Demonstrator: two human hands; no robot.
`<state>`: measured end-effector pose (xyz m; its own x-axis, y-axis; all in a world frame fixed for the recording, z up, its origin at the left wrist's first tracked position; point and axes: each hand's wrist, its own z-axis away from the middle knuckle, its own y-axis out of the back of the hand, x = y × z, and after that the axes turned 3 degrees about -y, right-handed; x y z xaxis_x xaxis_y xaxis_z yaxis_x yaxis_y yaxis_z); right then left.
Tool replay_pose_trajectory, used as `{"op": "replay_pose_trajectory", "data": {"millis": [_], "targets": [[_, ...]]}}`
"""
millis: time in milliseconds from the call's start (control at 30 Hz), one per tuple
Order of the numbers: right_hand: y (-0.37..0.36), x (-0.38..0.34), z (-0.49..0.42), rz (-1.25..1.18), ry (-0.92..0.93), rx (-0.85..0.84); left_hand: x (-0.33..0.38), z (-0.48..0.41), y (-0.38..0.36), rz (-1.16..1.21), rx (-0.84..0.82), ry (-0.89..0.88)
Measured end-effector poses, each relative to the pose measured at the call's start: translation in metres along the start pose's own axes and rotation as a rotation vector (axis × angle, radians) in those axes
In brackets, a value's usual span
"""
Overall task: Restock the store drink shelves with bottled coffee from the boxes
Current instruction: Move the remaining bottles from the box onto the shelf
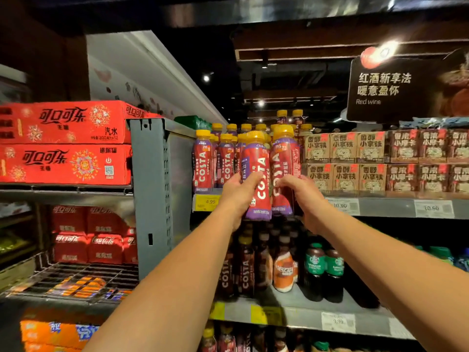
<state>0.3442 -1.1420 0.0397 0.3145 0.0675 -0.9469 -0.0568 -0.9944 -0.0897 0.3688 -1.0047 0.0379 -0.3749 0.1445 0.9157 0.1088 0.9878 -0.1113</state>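
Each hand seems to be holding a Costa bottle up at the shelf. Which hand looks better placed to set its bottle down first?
Probably the right hand. Its Costa bottle stands upright and higher, level with the shelved row. The left hand holds its bottle lower and tilted, its base below the shelf edge.

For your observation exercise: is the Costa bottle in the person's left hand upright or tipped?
Roughly upright, leaning slightly: the bottle has its yellow cap on top and purple base below, gripped by the left hand.
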Motion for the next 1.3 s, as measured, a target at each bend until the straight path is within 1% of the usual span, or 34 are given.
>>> {"op": "replay_pose_trajectory", "data": {"millis": [100,233,367,533,667,800,867,1000,1100,1300], "targets": [[0.005,-0.003,-0.021,-0.017,0.02,-0.051,0.0,-0.016,-0.008,-0.025,0.052,0.01],[0.004,-0.003,-0.046,-0.031,0.045,-0.111,-0.002,-0.039,-0.007,-0.036,0.117,-0.057],[-0.001,-0.002,-0.069,-0.013,0.073,-0.094,-0.003,-0.062,-0.001,-0.015,0.15,-0.101],[-0.01,0.003,-0.097,-0.008,0.086,-0.043,-0.006,-0.083,0.003,-0.056,0.144,-0.155],[-0.019,0.004,-0.117,-0.01,0.087,0.005,-0.002,-0.1,0.008,-0.082,0.201,-0.194],[-0.025,0.007,-0.13,0.036,0.115,0.009,0.003,-0.114,0.018,-0.199,0.209,-0.293],[-0.027,0.011,-0.135,0.038,0.111,0.007,-0.004,-0.119,0.021,-0.242,0.217,-0.289],[-0.028,0.015,-0.143,0.083,0.078,0.001,-0.019,-0.125,0.024,-0.273,0.283,-0.259],[-0.027,0.016,-0.147,0.128,0.04,-0.036,-0.021,-0.128,0.026,-0.314,0.305,-0.285],[-0.025,0.021,-0.158,0.171,-0.033,-0.07,-0.034,-0.129,0.028,-0.582,0.36,-0.281]]}}
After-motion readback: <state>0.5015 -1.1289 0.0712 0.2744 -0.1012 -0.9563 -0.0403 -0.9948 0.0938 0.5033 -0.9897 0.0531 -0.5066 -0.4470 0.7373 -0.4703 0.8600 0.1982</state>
